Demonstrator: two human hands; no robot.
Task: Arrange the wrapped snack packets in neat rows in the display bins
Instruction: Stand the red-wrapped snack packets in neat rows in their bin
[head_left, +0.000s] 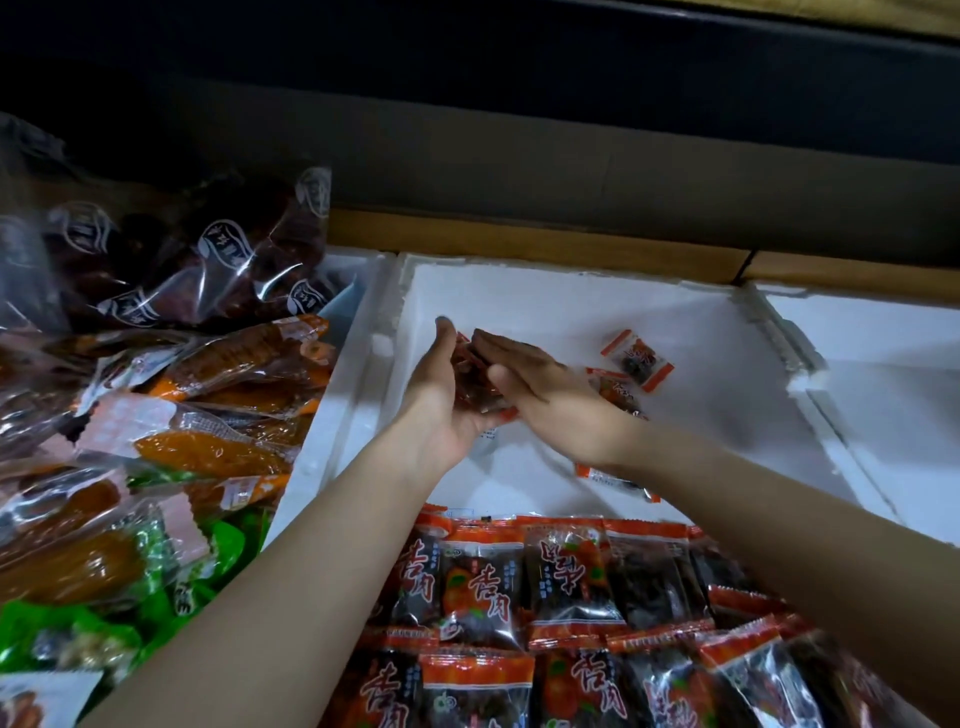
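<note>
At the far left lies a heap of clear bags: dark red-brown ones (208, 260) at the back, orange ones (223, 379) in the middle and green ones (218, 551) nearest the camera. Just right of the heap stands the middle foam bin (395, 312), white, with a raised rim.

The left grip (441, 400) reaches over this bin, palm turned to the right and fingers straight, not clenched. It cradles a small bunch of snack packets (470, 379). The right grip (540, 389) lies flat against the other side of the bunch, its fingers straight too, so the bunch is pressed between the two palms above the bin's bare white floor.

Below the forearms, in the near part of the same bin, rows of packets (519, 582) with orange-red ends and dark contents lie side by side. To the right of the hands, loose packets (638, 359) rest on the bin floor, apart from the rows. Another white foam bin (883, 353) adjoins at the far right.
</note>
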